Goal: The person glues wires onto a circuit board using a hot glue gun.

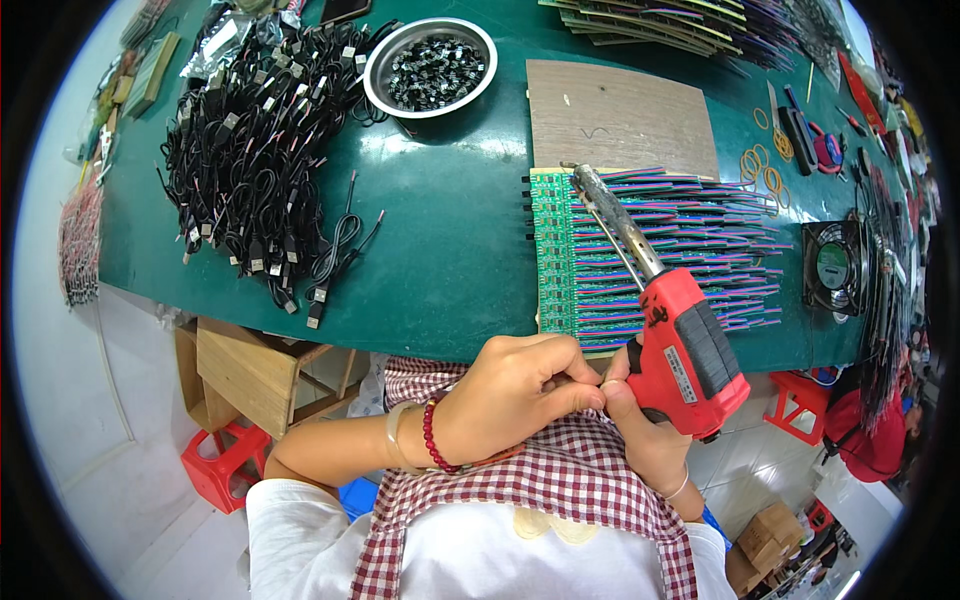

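My right hand (645,440) grips a red and black soldering gun (682,335), its metal barrel slanting up and left over a panel of green circuit boards (555,260). Rows of thin multicoloured wires (700,250) run rightward from that panel. Close beside the gun's handle, my left hand (515,395) is closed in a pinch, its fingertips meeting my right thumb. Whatever lies between those fingertips is too small or hidden to tell. Both hands are in front of the table's near edge, above a checked apron (560,470).
Black USB cables (250,180) are heaped at left, beside a metal bowl (484,85) of small black parts. A wooden board (620,110) lies behind the panel; stacked boards (650,25) stand farther back. Rubber bands (770,180) and a small fan (832,265) are at right.
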`<state>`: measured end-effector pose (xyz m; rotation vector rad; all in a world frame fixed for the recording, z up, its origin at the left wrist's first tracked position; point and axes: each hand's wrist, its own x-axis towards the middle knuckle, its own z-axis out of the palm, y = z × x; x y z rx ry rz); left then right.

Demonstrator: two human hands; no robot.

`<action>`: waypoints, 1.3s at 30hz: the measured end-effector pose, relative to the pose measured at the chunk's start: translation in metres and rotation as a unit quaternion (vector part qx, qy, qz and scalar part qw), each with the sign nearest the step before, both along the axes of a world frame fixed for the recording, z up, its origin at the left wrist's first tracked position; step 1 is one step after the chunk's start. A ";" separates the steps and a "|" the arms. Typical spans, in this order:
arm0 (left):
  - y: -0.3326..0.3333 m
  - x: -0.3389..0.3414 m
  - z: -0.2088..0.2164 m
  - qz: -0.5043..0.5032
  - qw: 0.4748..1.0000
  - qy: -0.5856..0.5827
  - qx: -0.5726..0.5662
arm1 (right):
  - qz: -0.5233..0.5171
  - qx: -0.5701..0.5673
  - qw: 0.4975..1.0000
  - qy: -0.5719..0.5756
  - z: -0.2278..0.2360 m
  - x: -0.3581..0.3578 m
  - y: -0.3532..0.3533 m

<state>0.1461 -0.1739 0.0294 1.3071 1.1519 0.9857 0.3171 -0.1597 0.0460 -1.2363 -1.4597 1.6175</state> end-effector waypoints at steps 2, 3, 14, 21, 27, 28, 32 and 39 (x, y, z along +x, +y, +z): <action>0.002 -0.002 0.002 -0.011 1.000 0.000 -0.007 | -0.003 -0.002 1.000 -0.004 0.000 0.000 0.000; 0.003 -0.004 0.002 -0.024 1.000 -0.007 -0.009 | 0.002 0.012 1.000 -0.027 0.000 0.000 0.000; 0.018 -0.017 -0.002 -0.112 0.988 0.024 -0.101 | 0.033 0.030 0.997 -0.068 -0.001 0.001 0.000; 0.068 -0.065 -0.041 -0.045 0.952 -0.096 -0.288 | -0.149 0.050 0.987 0.022 -0.009 0.024 -0.014; 0.082 -0.070 -0.041 -0.072 0.945 -0.071 -0.310 | -0.105 0.007 0.994 0.041 -0.020 0.051 -0.025; 0.083 -0.071 -0.043 -0.079 0.945 -0.073 -0.309 | -0.090 0.006 0.995 0.053 -0.023 0.054 -0.027; 0.087 -0.072 -0.042 -0.092 0.942 -0.076 -0.313 | -0.084 0.012 0.995 0.047 -0.026 0.054 -0.028; 0.090 -0.073 -0.042 -0.104 0.940 -0.072 -0.318 | -0.046 -0.020 0.999 -0.003 -0.027 0.052 -0.027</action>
